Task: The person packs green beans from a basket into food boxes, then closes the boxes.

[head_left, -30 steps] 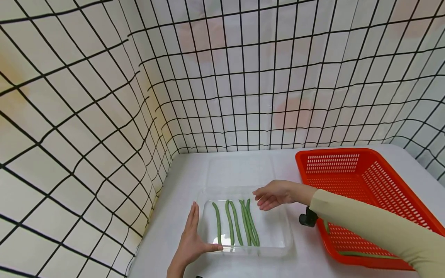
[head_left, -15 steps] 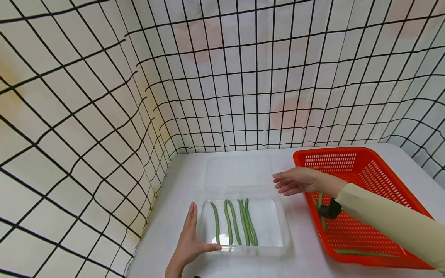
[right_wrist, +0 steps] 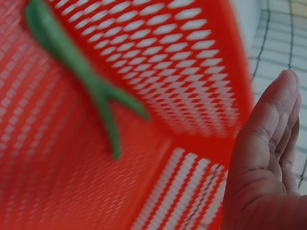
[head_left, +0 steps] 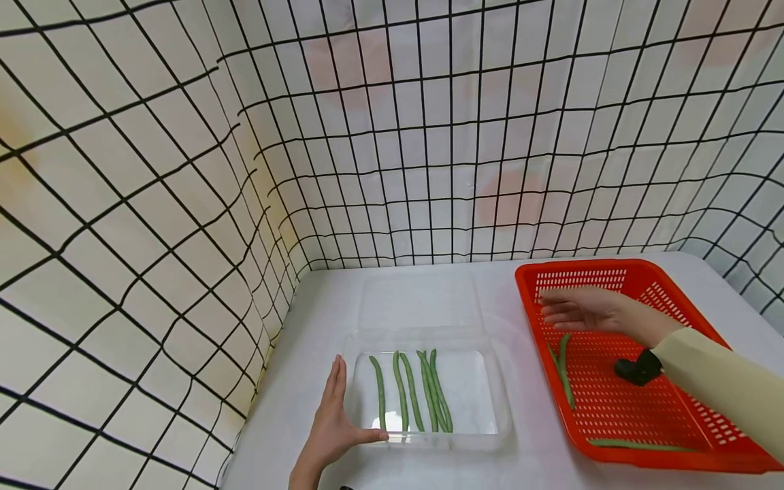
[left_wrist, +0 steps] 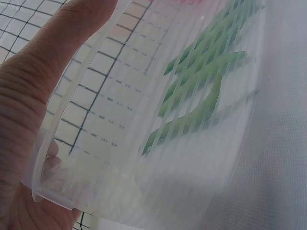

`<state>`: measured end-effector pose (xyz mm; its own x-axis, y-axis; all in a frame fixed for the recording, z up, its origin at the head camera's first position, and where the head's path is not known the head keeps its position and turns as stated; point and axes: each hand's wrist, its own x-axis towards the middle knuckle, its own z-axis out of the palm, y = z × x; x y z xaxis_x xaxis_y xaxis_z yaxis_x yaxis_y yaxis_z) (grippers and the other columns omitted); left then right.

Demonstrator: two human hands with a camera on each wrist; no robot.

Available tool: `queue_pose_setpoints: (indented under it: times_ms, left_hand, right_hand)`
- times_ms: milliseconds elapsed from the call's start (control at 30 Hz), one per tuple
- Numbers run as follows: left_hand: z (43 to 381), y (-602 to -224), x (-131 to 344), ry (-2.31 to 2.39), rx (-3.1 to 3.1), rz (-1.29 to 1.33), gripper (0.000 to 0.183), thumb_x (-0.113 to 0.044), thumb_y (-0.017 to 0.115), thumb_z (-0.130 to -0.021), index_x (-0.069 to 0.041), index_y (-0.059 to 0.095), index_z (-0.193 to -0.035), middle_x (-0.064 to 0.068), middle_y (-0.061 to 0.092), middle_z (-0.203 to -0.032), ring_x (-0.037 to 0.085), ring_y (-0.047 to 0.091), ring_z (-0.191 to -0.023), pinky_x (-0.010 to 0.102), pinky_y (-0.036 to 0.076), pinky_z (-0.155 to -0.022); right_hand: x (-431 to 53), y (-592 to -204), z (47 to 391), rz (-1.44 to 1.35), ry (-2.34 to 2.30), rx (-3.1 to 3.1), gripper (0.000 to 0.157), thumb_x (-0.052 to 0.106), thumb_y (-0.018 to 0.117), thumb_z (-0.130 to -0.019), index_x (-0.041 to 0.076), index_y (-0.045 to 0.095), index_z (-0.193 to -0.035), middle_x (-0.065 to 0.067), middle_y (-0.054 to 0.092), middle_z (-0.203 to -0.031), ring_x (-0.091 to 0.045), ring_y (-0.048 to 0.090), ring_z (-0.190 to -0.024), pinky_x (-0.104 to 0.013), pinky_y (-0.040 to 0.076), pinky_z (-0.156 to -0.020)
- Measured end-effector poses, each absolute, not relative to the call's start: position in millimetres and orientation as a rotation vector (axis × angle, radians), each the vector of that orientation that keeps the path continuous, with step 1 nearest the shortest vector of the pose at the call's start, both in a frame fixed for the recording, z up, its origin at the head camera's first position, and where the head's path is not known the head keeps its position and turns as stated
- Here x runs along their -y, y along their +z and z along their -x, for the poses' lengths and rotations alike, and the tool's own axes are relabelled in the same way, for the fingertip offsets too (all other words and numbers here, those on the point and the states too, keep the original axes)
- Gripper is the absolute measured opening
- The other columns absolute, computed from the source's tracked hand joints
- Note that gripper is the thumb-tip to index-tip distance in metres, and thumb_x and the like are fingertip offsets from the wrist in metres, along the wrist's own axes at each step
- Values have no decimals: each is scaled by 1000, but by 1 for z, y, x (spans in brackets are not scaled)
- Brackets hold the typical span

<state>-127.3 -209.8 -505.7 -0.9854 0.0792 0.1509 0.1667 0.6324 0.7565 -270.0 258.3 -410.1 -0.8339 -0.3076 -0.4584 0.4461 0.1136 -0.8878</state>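
Note:
My left hand (head_left: 333,422) rests at the front left corner of a clear plastic container (head_left: 503,408), thumb along the front rim and straight fingers along the left side. Several green beans (head_left: 401,395) lie lengthwise inside, side by side; the left wrist view shows them blurred through the ribbed wall. Over the left part of a red perforated basket (head_left: 566,435), my right hand (head_left: 582,309) hovers with fingers extended and nothing in them. Below it, green beans (head_left: 563,374) cross against the basket's left wall, forked in the right wrist view. Another bean (head_left: 640,445) lies along the near side.
Behind the container, its clear lid (head_left: 419,299) lies flat on the white tabletop (head_left: 294,381). A black wire grid (head_left: 453,143) encloses the back and sides. A black wrist camera (head_left: 639,367) sits under my right wrist.
My right hand has moved right, from above the container to above the basket, uncovering the beans there. My left hand stays at the container's corner.

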Motion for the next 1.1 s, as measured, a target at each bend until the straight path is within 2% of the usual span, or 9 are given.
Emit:
queue_pose_setpoints:
  times_ms: [133, 200, 367, 600, 867, 1100]
  left_hand:
    - [128, -506, 210, -1272, 2746, 210, 145, -48, 93, -44, -16, 4, -154, 8, 4, -158, 33, 11, -141, 60, 26, -102]
    - [127, -506, 210, -1271, 2742, 211, 145, -48, 93, -44, -16, 4, -154, 7, 4, -158, 33, 12, -140, 60, 26, -102]
    - [127, -507, 211, -1277, 2743, 196, 145, -45, 94, -43, -20, 4, -154, 2, 2, -158, 30, 11, -141, 58, 26, -103]
    - [129, -507, 210, -1276, 2753, 183, 146, -46, 94, -42, -21, 3, -154, 0, 1, -158, 30, 10, -141, 57, 26, -104]
    - [129, -507, 209, -1267, 2760, 180, 146, -46, 94, -42, -19, 4, -154, -3, 0, -158, 28, 10, -141, 55, 25, -105]
    - [129, -506, 210, -1256, 2760, 182, 146, -47, 94, -42, -18, 4, -154, -1, 1, -158, 29, 10, -141, 55, 26, -105]
  right_hand:
    - [-278, -423, 268, -161, -1764, -1849, 22, 27, 56, -97, 12, 70, -105, -9, 67, -100, -25, 65, -93, -40, 50, -86]
    - [-284, -429, 266, -184, -1758, -1837, 20, 27, 57, -97, 15, 72, -101, -9, 67, -99, -26, 65, -93, -40, 50, -86]
    - [-296, -443, 262, -205, -1764, -1786, 23, 23, 56, -97, 11, 73, -105, -9, 68, -99, -26, 65, -94, -39, 49, -87]
    - [-302, -459, 258, -292, -1750, -1772, 23, 23, 56, -97, 9, 75, -94, -14, 69, -94, -27, 68, -86, -36, 52, -80]
    - [-307, -476, 253, -396, -1704, -1801, 31, 20, 48, -101, 2, 73, -99, -16, 69, -88, -28, 69, -79, -37, 54, -76]
    - [-303, -488, 250, -431, -1694, -1809, 30, 20, 51, -100, 2, 73, -90, -17, 69, -81, -27, 69, -74, -37, 54, -73]
